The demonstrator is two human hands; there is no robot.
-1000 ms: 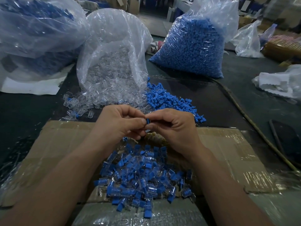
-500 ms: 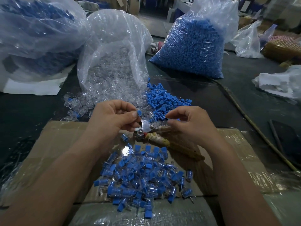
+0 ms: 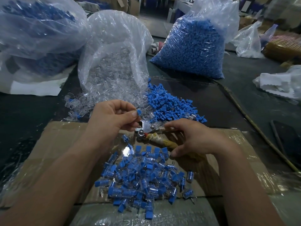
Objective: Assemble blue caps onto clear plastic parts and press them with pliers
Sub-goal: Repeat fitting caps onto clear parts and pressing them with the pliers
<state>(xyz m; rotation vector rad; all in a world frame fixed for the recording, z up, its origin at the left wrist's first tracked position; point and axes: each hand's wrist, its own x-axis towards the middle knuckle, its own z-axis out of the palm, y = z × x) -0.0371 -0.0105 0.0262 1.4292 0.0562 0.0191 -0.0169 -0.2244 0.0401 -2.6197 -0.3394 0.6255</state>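
My left hand [image 3: 112, 118] pinches a clear part with a blue cap [image 3: 139, 112] between thumb and fingers, just above the metal jaws of the pliers [image 3: 147, 129]. The pliers lie on the taped cardboard [image 3: 53, 149], their cloth-wrapped handles pointing right. My right hand [image 3: 193, 139] curls its fingers round those handles. Below both hands lies a heap of assembled capped parts [image 3: 143, 178]. Loose blue caps [image 3: 166, 105] and loose clear parts [image 3: 84, 103] are piled just beyond the cardboard.
An open bag of clear parts [image 3: 114, 59] stands behind the left hand. A full bag of blue caps [image 3: 193, 46] is at the back right, another bag [image 3: 32, 33] at the back left. White crumpled plastic [image 3: 280, 85] and a cable [image 3: 254, 126] lie to the right.
The hands parted after joining cap and part. My left hand kept the capped part and raised it; my right hand dropped to the pliers' handles and closed round them.
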